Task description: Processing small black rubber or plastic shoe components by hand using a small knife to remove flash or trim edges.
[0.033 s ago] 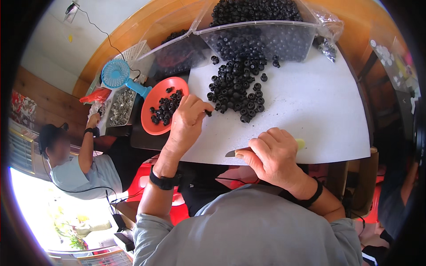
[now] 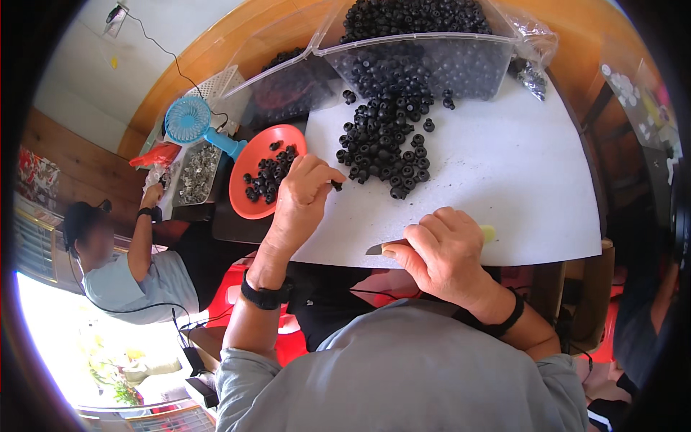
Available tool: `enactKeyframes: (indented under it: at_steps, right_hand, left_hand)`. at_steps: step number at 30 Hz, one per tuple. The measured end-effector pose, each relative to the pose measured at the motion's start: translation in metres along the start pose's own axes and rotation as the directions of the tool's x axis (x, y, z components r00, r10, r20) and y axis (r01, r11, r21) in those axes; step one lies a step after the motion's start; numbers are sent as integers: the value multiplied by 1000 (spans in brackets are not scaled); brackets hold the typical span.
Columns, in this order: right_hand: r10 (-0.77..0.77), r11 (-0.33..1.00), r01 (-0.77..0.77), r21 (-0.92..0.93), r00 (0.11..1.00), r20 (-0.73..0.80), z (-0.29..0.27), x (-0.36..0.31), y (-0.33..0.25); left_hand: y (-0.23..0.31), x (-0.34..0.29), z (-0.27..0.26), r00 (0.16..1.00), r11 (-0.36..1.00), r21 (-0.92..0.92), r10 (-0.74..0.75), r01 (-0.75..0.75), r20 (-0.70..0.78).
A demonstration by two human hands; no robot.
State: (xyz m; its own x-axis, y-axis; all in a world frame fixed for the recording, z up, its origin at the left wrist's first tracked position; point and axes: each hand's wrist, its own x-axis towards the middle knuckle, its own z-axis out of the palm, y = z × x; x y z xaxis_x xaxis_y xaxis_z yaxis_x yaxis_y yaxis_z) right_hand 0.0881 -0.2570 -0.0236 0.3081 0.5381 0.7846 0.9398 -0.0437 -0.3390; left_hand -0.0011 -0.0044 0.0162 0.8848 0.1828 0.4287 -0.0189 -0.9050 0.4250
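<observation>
My left hand (image 2: pixel 306 194) pinches a small black rubber-like part (image 2: pixel 336 185) between thumb and fingertips, between the orange plate and the heap on the table. My right hand (image 2: pixel 446 252) is wrapped round a small knife (image 2: pixel 375 250) near the table's front edge. Its short blade points left, with my thumb along it, and a pale green handle end (image 2: pixel 489 233) sticks out behind the fist. Beyond both hands lies a heap of black knob-shaped parts (image 2: pixel 381 137) on the white sheet. The orange plate (image 2: pixel 245 205), left of my left hand, holds several similar parts.
A clear plastic bin (image 2: pixel 425 37) full of black parts stands at the back, with a second bin (image 2: pixel 288 90) left of it. A blue handheld fan (image 2: pixel 188 120) lies past the plate. At the left, a co-worker (image 2: pixel 144 281) reaches toward a tray of small clear pieces (image 2: pixel 199 175).
</observation>
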Motion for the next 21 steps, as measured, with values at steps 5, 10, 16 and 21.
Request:
enactKeyframes:
  at_steps: [5, 10, 16, 21]
  right_hand:
    - [7, 1000, -7, -12, 1000, -16, 2, -1, 0]
    - [1, 1000, -2, -19, 1000, -25, 2, 0, -1]
    - [-5, 999, 4, -34, 1000, -28, 3, -1, -1]
    - [-19, 1000, 18, -24, 1000, -24, 2, -1, -1]
  left_hand:
    - [11, -5, 2, 982, 980, -118, -171, 160, -84]
    - [3, -6, 9, 995, 994, 72, -74, 79, -68]
    - [6, -1, 13, 992, 943, 318, 121, -102, -41]
    - [1, 5, 20, 992, 920, 375, 126, -114, -9]
